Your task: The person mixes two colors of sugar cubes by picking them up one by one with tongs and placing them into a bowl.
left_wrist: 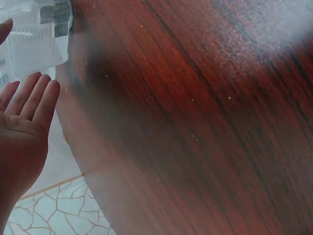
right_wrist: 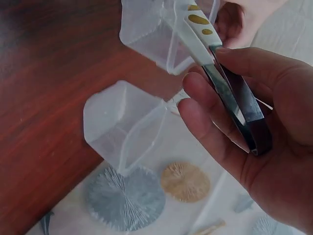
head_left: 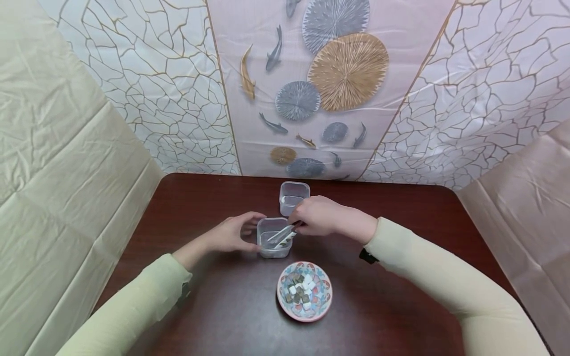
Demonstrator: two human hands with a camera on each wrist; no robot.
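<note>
My right hand (head_left: pixel 318 216) grips a pair of tongs (right_wrist: pixel 227 90) with metal handles and white, spotted arms. In the head view the tongs' tips reach down into the nearer clear plastic container (head_left: pixel 274 253). Around the left side of that container stands my left hand (head_left: pixel 231 233), thumb and fingers spread and fairly straight; whether they touch the wall is unclear. Greyish blocks (left_wrist: pixel 61 22) show at the container in the left wrist view; whether they lie inside is hard to tell. Closer to me, a patterned plate (head_left: pixel 327 296) bears several small brown, white and reddish cubes (head_left: pixel 299 291).
A second clear container (head_left: pixel 295 187) stands just behind the first, partly covered by my right hand. The dark reddish wooden table (head_left: pixel 200 316) ends at a back edge, beyond which hangs a patterned cloth (head_left: pixel 178 89). Pale cloth walls flank both sides.
</note>
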